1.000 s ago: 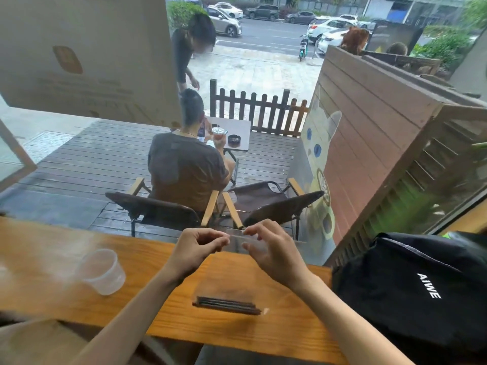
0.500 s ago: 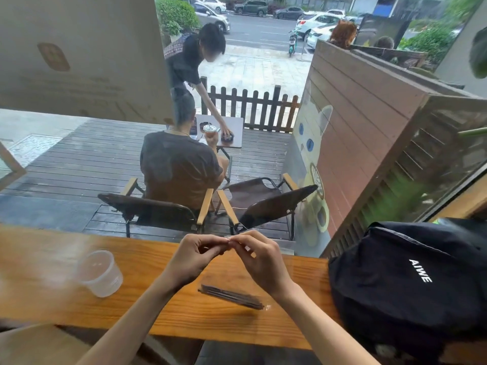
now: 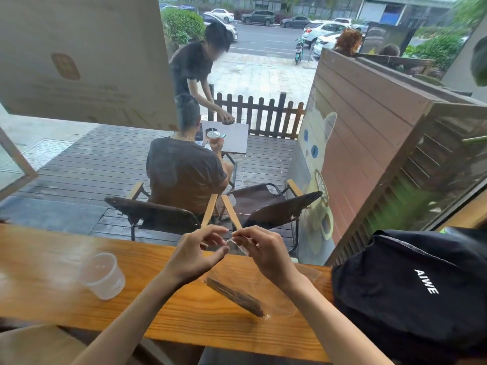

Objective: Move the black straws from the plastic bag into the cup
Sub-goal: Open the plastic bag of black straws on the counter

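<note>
A clear plastic bag hangs above the wooden counter, its top edge pinched between my two hands. Several black straws lie in a bundle at the bag's bottom, slanting down to the right. My left hand holds the bag's top with thumb and fingers. My right hand pinches the same edge just to the right. A clear plastic cup stands upright on the counter to the left, with nothing visible inside.
A black backpack with white lettering fills the counter's right end. A window rises directly behind the counter. Outside it a person sits on a chair at a small table and another person bends over that table.
The bag's top edge has bunched up between my fingers, and the straw bundle has tilted further, its right end lower. Outside, the standing person has leaned over the table.
</note>
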